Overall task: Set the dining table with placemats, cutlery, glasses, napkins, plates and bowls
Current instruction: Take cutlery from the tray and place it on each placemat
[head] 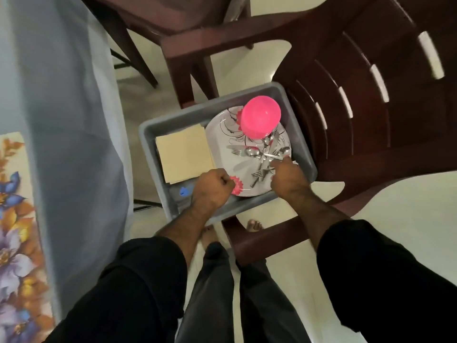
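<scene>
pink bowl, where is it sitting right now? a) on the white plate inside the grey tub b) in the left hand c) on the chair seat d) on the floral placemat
a: the pink bowl rests upside down on the far part of the white plate in the grey tub.

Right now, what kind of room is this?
Probably a home dining room: a table under a grey cloth with a flowery placemat, brown chairs, and a tub of plates and cutlery.
</scene>
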